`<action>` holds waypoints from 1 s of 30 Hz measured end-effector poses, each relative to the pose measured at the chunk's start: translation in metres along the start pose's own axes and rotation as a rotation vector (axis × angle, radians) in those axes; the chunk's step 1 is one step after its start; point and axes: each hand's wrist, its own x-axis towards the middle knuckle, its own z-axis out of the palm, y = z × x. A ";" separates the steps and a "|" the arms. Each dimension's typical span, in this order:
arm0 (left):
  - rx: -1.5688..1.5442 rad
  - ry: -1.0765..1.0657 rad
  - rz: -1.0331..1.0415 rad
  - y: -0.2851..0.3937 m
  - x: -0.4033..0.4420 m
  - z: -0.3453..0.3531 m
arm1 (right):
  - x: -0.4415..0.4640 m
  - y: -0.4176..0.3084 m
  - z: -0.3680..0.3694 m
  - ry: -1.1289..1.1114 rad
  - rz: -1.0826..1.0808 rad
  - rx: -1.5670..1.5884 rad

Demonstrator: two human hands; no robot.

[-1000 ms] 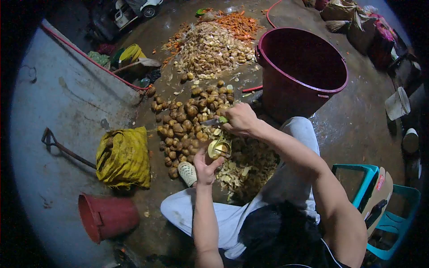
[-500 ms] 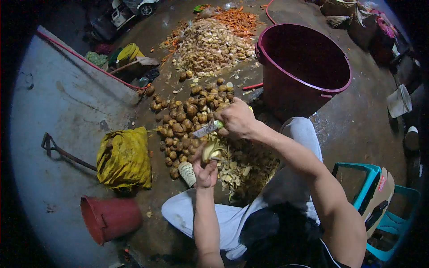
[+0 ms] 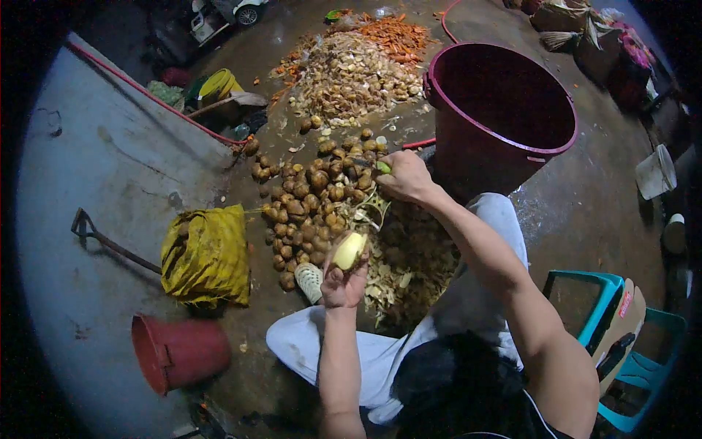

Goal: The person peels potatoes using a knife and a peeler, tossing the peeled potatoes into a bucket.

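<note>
My left hand (image 3: 344, 282) is closed round a peeled, pale yellow potato (image 3: 349, 251), above the lower edge of the unpeeled pile. My right hand (image 3: 406, 176) grips the green handle (image 3: 384, 167) of a knife, its dark blade pointing left over the pile. Between the two hands, long strips of peel (image 3: 375, 209) hang or fall, slightly blurred. Brown unpeeled potatoes (image 3: 300, 201) lie heaped on the floor in front of me. Below my right forearm is a mound of peelings (image 3: 398, 285).
A large maroon tub (image 3: 475, 124) stands ahead right. Farther off lie a pale heap (image 3: 351, 73) of peeled pieces and scraps and an orange heap (image 3: 395, 36). On the left are a yellow sack (image 3: 208, 256) and a red bucket (image 3: 186, 351); a teal stool (image 3: 585, 282) is at right.
My right hand with the knife has moved up and right, away from the potato. Peel that was on the potato has come off and is in the air, baring its pale side.
</note>
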 end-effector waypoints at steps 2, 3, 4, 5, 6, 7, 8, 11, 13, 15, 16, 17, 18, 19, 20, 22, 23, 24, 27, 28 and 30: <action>-0.038 0.013 -0.013 0.000 0.002 0.015 | -0.011 -0.019 -0.008 -0.016 0.005 0.089; 0.102 0.095 0.050 -0.004 0.001 0.018 | -0.017 -0.033 -0.014 0.000 -0.085 0.110; 0.098 0.098 0.054 -0.004 0.001 0.017 | -0.016 -0.036 -0.018 -0.006 -0.088 0.108; 0.140 0.069 0.052 -0.003 0.000 0.016 | -0.017 -0.037 -0.019 0.033 -0.183 0.062; 0.184 0.040 0.050 -0.002 -0.002 0.017 | -0.017 -0.036 -0.019 0.073 -0.278 0.018; 0.148 0.018 0.091 -0.004 0.001 0.021 | -0.010 -0.023 -0.011 -0.027 -0.072 0.114; 0.146 0.017 0.097 -0.002 0.001 0.017 | -0.006 -0.008 -0.006 -0.046 -0.008 0.013; 0.031 -0.017 -0.030 0.006 0.001 0.004 | -0.005 -0.002 0.004 -0.010 -0.005 0.105; 0.098 -0.013 0.029 -0.002 0.000 -0.007 | -0.017 -0.029 -0.005 0.051 -0.167 0.085; 0.235 0.029 0.050 -0.002 -0.003 -0.008 | -0.018 -0.038 -0.016 0.002 -0.224 0.008; 0.298 0.059 0.009 0.001 -0.005 -0.004 | -0.015 -0.032 -0.012 0.003 -0.171 0.079; 0.179 0.004 0.003 0.000 -0.003 -0.002 | -0.009 -0.017 -0.004 0.002 -0.120 0.030; 0.059 -0.056 0.001 0.000 0.001 -0.001 | -0.003 -0.013 -0.006 0.005 -0.074 -0.022; 0.006 -0.072 -0.025 -0.001 -0.001 -0.009 | -0.002 -0.010 -0.005 0.004 -0.023 -0.014; -0.046 -0.087 -0.053 -0.001 -0.002 -0.018 | -0.004 -0.008 -0.003 0.010 -0.023 -0.013; 0.073 0.069 0.021 -0.002 -0.001 -0.006 | -0.015 -0.029 -0.012 -0.001 -0.032 0.186; 0.190 0.048 0.137 -0.008 0.002 0.007 | -0.022 -0.041 -0.019 0.032 -0.150 0.031; 0.188 0.052 0.136 -0.009 0.004 0.006 | -0.025 -0.047 -0.022 0.022 -0.242 -0.013; 0.202 -0.026 0.052 -0.005 -0.001 0.004 | -0.009 -0.017 -0.011 0.015 -0.024 0.112; 0.204 -0.031 0.056 -0.004 -0.001 0.004 | -0.003 -0.009 -0.008 0.011 0.031 0.005; 0.020 -0.058 -0.045 -0.003 0.001 -0.003 | -0.007 0.000 0.001 0.019 0.052 0.069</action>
